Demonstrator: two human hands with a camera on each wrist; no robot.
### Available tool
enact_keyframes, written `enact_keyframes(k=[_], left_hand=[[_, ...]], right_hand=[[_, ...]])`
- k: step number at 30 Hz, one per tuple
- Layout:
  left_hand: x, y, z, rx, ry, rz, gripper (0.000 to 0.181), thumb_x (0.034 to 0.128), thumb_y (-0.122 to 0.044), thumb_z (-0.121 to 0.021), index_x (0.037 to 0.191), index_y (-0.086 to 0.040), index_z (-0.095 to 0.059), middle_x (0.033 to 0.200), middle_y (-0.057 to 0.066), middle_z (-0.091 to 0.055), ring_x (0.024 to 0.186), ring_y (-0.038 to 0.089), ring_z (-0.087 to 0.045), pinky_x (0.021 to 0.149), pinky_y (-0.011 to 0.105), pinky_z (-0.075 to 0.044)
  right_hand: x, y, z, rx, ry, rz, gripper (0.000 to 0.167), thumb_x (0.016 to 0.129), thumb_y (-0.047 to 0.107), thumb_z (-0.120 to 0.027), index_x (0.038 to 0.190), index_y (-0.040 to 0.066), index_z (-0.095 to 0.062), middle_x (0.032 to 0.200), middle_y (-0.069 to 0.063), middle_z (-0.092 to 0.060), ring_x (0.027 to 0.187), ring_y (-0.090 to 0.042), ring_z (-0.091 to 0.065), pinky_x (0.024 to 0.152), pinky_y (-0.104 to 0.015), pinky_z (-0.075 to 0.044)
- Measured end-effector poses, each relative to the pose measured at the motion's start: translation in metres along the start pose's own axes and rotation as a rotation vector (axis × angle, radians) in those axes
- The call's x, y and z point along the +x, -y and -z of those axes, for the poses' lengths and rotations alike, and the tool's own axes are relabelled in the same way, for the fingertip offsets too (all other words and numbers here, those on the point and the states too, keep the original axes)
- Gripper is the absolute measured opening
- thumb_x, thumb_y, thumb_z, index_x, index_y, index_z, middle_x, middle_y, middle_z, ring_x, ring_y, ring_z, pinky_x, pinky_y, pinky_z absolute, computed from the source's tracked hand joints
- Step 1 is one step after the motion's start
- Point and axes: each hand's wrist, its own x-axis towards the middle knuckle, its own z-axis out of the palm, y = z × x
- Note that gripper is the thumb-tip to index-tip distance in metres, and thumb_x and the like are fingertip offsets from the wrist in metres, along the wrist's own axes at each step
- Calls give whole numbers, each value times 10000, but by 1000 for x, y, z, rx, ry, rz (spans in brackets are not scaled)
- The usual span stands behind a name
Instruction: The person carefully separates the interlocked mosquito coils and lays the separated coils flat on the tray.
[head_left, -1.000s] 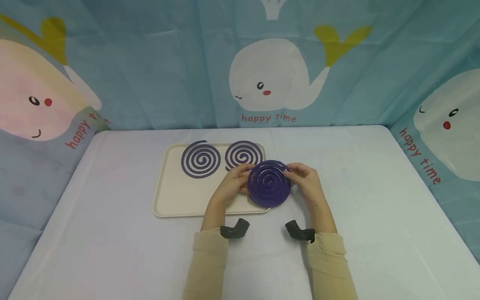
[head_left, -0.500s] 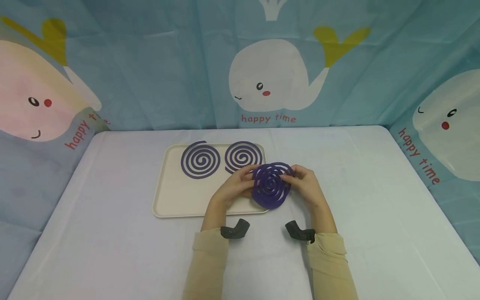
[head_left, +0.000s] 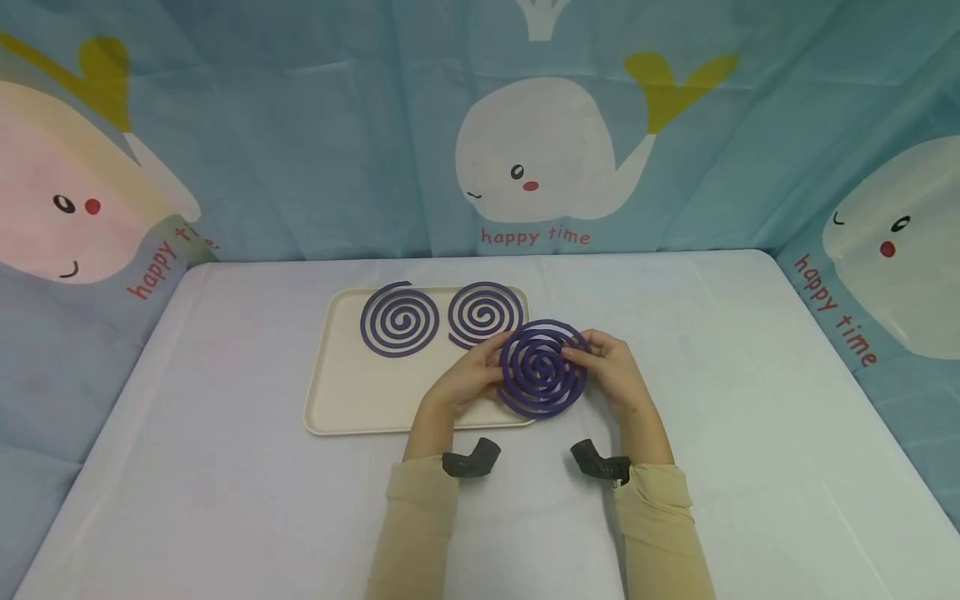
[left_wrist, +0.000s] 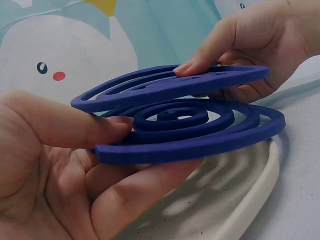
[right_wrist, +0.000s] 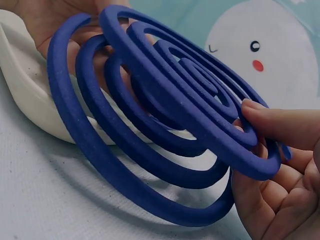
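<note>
Two dark purple mosquito coils are held above the right end of a cream tray (head_left: 360, 408), partly spread apart. My left hand (head_left: 463, 381) pinches the lower coil (left_wrist: 175, 152) at its left edge, thumb on top and fingers beneath. The upper coil (right_wrist: 215, 142) is pinched by my right hand (head_left: 617, 372) at its right side, thumb on its face. In the right wrist view, the lower coil hangs down at an angle from the upper one; whether their inner turns still touch cannot be made out.
Two more mosquito coils lie flat along the tray's far side: a left coil (head_left: 402, 320) and a right coil (head_left: 485, 314). White cloth (head_left: 750, 433) covers the table. A blue whale-print curtain (head_left: 337, 167) stands behind.
A second ago the two coils lay nearly together as one disc. They have since tilted and spread, showing gaps between their turns. Both hands have shifted only slightly.
</note>
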Motion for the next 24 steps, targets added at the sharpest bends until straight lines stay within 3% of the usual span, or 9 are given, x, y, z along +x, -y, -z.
enact_keyframes(k=[6, 9, 12, 16, 24], left_hand=[[-1, -3, 0, 5, -20, -22, 621, 855, 76, -544, 1431, -30, -338, 1100, 216, -632, 773, 159, -669, 674, 326, -575], [-3, -7, 1, 12, -89, -23, 601, 841, 88, -523, 1411, -8, -358, 1144, 248, -607, 877, 228, -672, 763, 355, -563], [-7, -11, 5, 39, -195, -22, 572, 838, 76, -526, 1388, 9, -384, 1224, 254, -556, 1018, 270, -624, 884, 341, -514], [-18, -14, 17, 99, -287, -9, 532, 863, 29, -547, 1375, 8, -406, 1261, 248, -532, 1029, 236, -609, 905, 281, -492], [-48, -23, 46, 107, -346, 8, 514, 899, 12, -542, 1386, 38, -380, 1243, 276, -537, 910, 115, -634, 863, 208, -496]], right_hand=[[-1, 2, 1, 80, -21, 8, 157, 836, -46, -642, 788, 101, -616, 660, 53, -660, 599, -71, -581, 605, -184, -474], [-2, 6, 3, 91, -40, 3, 152, 837, -42, -646, 785, 99, -621, 677, 62, -663, 625, -62, -570, 626, -178, -468], [-3, 6, 4, 91, -51, -6, 135, 839, -31, -651, 792, 92, -623, 691, 61, -663, 647, -62, -570, 648, -176, -472], [-3, 2, 4, 74, -49, -23, 131, 835, -24, -658, 800, 98, -625, 692, 62, -664, 650, -61, -573, 653, -173, -474], [-2, -1, -7, 74, -15, -42, 107, 831, -20, -667, 816, 76, -623, 686, 56, -672, 640, -66, -581, 643, -176, -472]])
